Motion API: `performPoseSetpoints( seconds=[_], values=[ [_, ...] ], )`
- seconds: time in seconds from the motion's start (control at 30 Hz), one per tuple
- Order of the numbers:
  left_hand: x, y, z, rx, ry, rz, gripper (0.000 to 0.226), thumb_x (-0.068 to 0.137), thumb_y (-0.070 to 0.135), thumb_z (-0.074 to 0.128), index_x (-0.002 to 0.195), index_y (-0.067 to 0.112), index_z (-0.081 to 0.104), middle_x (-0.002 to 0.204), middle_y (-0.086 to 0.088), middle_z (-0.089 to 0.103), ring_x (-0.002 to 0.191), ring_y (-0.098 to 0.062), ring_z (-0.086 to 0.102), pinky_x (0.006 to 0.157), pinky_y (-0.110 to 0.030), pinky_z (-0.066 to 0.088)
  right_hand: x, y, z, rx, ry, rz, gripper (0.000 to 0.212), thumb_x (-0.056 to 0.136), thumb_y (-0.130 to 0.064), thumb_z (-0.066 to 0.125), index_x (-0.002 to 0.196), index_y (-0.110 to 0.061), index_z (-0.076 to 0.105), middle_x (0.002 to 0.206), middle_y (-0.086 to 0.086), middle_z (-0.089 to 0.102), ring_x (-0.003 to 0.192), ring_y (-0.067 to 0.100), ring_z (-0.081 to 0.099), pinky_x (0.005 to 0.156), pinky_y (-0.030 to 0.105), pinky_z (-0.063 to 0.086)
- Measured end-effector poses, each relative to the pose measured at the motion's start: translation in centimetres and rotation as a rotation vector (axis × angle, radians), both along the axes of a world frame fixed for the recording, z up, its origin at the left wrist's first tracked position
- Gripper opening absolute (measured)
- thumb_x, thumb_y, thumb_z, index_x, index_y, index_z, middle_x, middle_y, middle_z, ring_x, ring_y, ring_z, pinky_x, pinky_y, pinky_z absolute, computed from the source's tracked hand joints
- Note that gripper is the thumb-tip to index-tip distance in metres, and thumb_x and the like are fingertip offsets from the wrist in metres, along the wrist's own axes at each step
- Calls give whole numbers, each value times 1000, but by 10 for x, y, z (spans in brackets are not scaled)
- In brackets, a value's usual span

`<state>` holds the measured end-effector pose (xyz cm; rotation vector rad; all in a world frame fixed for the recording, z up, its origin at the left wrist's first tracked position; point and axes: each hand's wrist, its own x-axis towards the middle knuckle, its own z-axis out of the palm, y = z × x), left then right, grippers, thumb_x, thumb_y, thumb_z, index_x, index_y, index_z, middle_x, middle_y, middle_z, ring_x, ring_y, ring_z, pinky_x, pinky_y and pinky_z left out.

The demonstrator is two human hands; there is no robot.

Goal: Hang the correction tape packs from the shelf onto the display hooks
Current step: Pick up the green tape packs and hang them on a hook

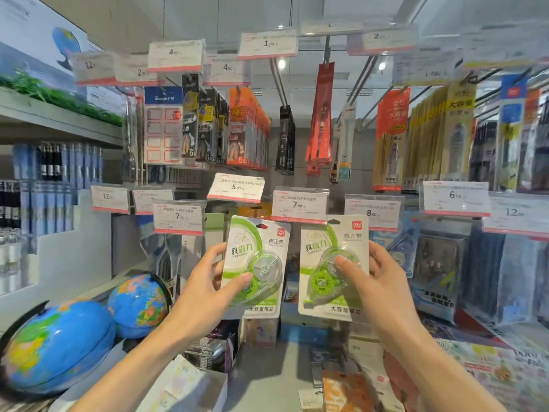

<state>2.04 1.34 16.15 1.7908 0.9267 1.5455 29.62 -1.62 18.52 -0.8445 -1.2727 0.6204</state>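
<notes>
Packs both off the shelf: left hand [208,281] pinches one correction tape pack [255,266], right hand [383,281] pinches another [332,263], mid-frame. Neither's hooked yet.

The left hand [215,281] covers the left edge of one correction tape pack [255,267]; the right hand [377,281] covers the other pack's [332,267] right edge. Both forearms run off the bottom. Small print on the price tags [299,205] is unreadable. Outer hanging goods are blurred.
</notes>
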Motion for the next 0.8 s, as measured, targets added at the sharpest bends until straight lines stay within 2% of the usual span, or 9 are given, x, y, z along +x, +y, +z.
performPoseSetpoints(
  seconds=[0.23,0.37,0.43,0.5,0.57,0.67,0.73,0.8],
  values=[
    [-1,-3,4,39,1,-18,50,92,18,75,134,33,51,121,6,77,112,-16,74,89,-31,62,12,-8,11,51,15,173,38,88,-22,80,123,-31,68,112,-6,82,98,15,81,70,20,63],
    [0,-7,10,104,-23,9,56,78,41,78,129,41,55,127,5,74,119,-18,70,100,-47,55,14,-10,18,72,-14,178,51,74,-34,82,122,-29,69,110,-3,83,96,17,81,71,22,63],
    [-2,-9,14,130,-24,22,56,76,45,78,128,45,56,129,4,73,120,-18,69,102,-51,54,18,-11,17,71,-75,119,46,76,-34,83,119,-30,69,108,-6,83,95,16,81,71,25,64],
    [-4,-9,17,140,-14,26,62,77,45,78,133,39,53,131,5,72,122,-18,68,103,-53,53,24,-12,14,65,-164,25,37,82,-28,84,116,-32,69,106,-12,82,95,10,80,75,26,63],
    [-5,-10,19,148,-15,30,65,77,45,78,135,35,52,131,6,72,123,-17,68,103,-54,54,28,-11,8,56,-238,-33,33,87,-21,82,114,-34,68,104,-19,81,93,3,78,74,22,62],
    [-5,-11,23,158,-15,38,62,76,45,79,132,39,53,130,5,73,121,-17,69,101,-52,55,24,-6,0,42,-290,-52,32,90,-19,81,113,-35,66,101,-26,78,90,-3,75,71,12,57],
    [-4,-12,26,162,-12,46,61,74,46,79,130,42,54,129,5,73,120,-17,69,100,-51,56,15,0,-4,34,-295,-32,32,90,-19,80,109,-39,63,100,-26,78,89,-3,76,68,13,57],
    [-3,-12,28,162,-7,52,62,74,46,79,130,41,55,128,5,73,119,-17,70,99,-51,57,5,8,-4,30,-280,-19,32,91,-21,80,112,-39,63,102,-16,80,89,-1,77,68,15,59]
  ],
)
